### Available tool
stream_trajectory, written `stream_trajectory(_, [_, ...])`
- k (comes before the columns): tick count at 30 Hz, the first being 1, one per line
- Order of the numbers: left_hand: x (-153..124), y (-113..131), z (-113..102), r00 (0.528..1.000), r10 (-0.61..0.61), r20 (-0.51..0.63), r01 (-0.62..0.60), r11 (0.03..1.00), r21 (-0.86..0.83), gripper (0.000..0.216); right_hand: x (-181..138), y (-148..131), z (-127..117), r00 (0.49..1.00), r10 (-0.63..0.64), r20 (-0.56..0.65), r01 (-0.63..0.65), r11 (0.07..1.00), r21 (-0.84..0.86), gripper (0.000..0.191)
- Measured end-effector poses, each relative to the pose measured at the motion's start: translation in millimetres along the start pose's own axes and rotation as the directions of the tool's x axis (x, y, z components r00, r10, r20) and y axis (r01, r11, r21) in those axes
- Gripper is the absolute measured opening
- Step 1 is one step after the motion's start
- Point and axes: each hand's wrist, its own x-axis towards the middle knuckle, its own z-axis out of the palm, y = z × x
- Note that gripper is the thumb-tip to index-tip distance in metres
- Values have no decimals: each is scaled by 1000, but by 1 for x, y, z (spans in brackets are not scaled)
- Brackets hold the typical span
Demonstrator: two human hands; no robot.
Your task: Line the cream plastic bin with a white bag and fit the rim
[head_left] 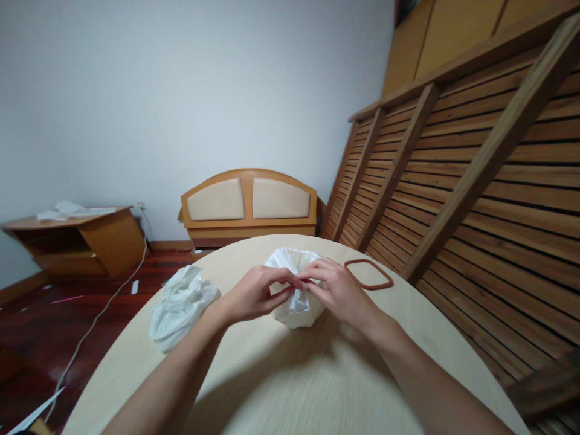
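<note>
A small white plastic bag (296, 305) stands on the pale round table (290, 380), its top open and bulging. My left hand (254, 295) and my right hand (335, 287) meet at the bag's near rim, fingertips pinched together on the plastic. Both hands are closed on the bag's edge. What is inside the bag is hidden.
A crumpled white plastic bag (179, 305) lies left of my left arm. A reddish-brown rubber ring (368, 273) lies on the table to the right. Slatted wooden bed frames (453, 181) lean at right. A headboard (248, 202) and a low cabinet (77, 238) stand by the wall.
</note>
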Motion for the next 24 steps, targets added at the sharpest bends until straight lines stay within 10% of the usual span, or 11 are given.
stream_trajectory(11, [5, -7, -3, 916, -272, -294, 273, 961, -40, 22, 0, -10, -3, 994, -68, -83, 62, 996, -66, 11])
stream_trajectory(24, [6, -1, 3, 816, -505, -282, 555, 821, 136, 42, -5, -18, 19, 891, -453, -33, 446, 886, -126, 10])
